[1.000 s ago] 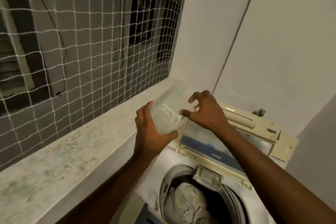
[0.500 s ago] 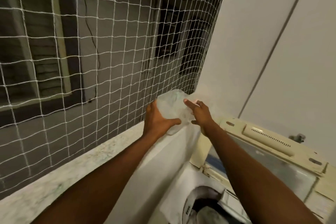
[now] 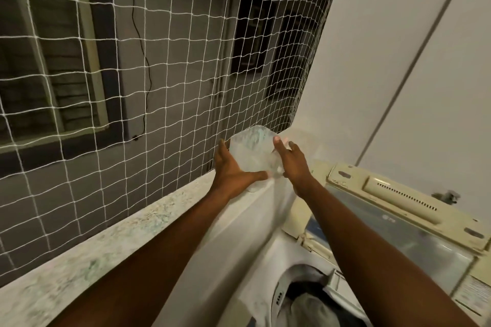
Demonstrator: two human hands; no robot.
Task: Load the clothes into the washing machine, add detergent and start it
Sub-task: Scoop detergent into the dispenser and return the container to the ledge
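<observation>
I see the translucent plastic container (image 3: 252, 151) held up mid-frame, gripped between my left hand (image 3: 231, 170) and right hand (image 3: 292, 164). The top-loading washing machine (image 3: 265, 268) sits at lower right with its cream lid (image 3: 398, 241) raised. Pale, crumpled clothes (image 3: 310, 308) lie in its drum.

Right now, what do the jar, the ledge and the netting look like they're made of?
Jar: probably clear plastic, slightly cloudy, with pale glints; blur leaves glass possible.
Ledge: smooth stone, perhaps granite; pale ground with greenish-grey speckles.
Netting: white cord, likely nylon; thin strands joined into square mesh that sags unevenly.
</observation>
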